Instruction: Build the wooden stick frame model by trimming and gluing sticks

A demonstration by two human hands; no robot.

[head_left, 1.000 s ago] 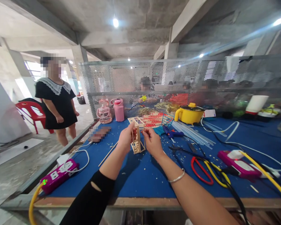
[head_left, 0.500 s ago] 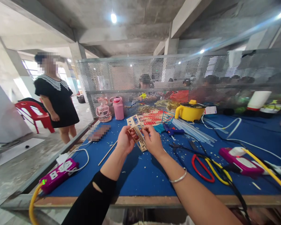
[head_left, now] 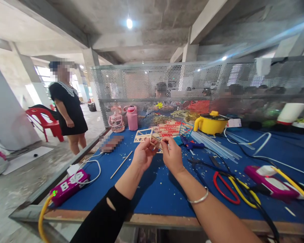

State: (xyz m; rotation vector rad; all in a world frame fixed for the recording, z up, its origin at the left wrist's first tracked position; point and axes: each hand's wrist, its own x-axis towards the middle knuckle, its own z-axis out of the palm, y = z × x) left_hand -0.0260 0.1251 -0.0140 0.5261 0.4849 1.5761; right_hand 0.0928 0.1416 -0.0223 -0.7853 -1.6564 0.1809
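A small pale wooden lattice frame (head_left: 142,135) is held above the blue table, tilted, with its long side toward the left. My left hand (head_left: 143,153) pinches it from below near its middle. At its right end my right hand (head_left: 171,152) has fingers closed on it; the fingertips partly hide the wood. Behind the hands lie red and pale sticks (head_left: 169,129). A single thin wooden stick (head_left: 121,164) rests on the table left of my left hand.
Right of my hands are a blue glue gun (head_left: 192,144), clear sticks (head_left: 216,146), pliers with red and yellow handles (head_left: 225,187), and a yellow pot (head_left: 212,124). Purple power strips (head_left: 70,187) flank both sides. Pink bottles (head_left: 132,118) stand behind. A person (head_left: 68,111) stands at left.
The wooden frame has turned from a steep slant to a flatter pose, with its lattice side now extending left. The whole view has shifted slightly, so the surroundings appear farther right.
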